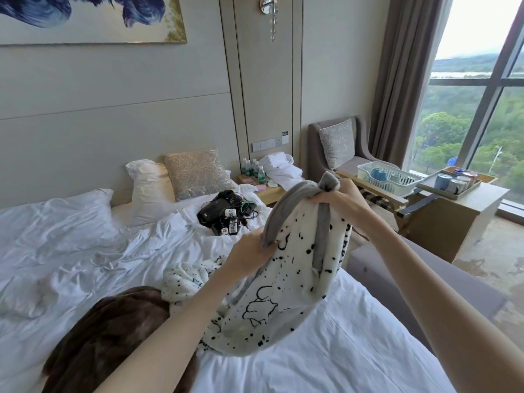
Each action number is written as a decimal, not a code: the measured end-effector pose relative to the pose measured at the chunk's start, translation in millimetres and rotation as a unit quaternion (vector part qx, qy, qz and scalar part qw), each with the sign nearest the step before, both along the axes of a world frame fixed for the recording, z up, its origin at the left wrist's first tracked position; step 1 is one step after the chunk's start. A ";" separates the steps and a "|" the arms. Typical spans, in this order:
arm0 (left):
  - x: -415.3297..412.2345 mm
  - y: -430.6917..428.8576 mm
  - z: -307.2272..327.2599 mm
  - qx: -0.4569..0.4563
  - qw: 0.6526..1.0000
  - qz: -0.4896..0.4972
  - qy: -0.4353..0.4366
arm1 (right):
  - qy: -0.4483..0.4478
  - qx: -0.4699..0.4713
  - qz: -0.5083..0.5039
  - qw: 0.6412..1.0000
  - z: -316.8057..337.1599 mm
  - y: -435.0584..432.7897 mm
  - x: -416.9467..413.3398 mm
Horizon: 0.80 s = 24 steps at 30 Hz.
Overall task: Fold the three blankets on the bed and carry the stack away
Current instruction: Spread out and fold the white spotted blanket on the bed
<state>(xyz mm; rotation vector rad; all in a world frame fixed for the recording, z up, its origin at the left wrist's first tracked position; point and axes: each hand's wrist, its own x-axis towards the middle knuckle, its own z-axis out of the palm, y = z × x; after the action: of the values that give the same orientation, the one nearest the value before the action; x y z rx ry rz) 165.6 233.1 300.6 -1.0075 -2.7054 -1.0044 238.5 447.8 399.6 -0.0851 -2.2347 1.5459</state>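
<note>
A white blanket [286,293] with black spots and a grey edge hangs lifted above the bed [312,370]. My left hand [249,255] grips its grey edge lower down. My right hand [338,198] grips a bunched grey corner higher up. The blanket's lower part drapes onto the sheet. A brown blanket [113,333] lies crumpled on the bed at the lower left, partly under my left forearm. A third blanket is not visible.
Black devices with cables [226,215] lie on the bed near the pillows [195,174]. A nightstand [269,188] holds bottles and a white robe. On the right stand an armchair [348,154], a rack with a white basket [388,177], and a grey bench [425,285] beside the bed.
</note>
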 end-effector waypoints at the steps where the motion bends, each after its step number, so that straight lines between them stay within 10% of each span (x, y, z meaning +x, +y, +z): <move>1: -2.5 0.6 -8.6 0.000 1.000 0.017 0.002 | 0.001 -0.012 -0.001 1.000 -0.4 2.7 1.9; 14: -52.7 6.8 -62.3 0.042 0.983 0.134 -0.116 | 0.003 -0.225 -0.032 0.974 -13.0 53.3 19.3; 24: -74.6 -53.4 74.8 0.236 0.960 0.150 -0.023 | 0.025 -0.418 -0.128 0.899 1.7 42.2 6.6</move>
<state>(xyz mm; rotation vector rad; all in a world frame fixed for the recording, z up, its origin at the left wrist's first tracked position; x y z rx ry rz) 91.0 179.8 375.4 -0.4760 -2.3650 -1.5097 245.1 490.1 401.3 -0.5511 -1.2987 2.1862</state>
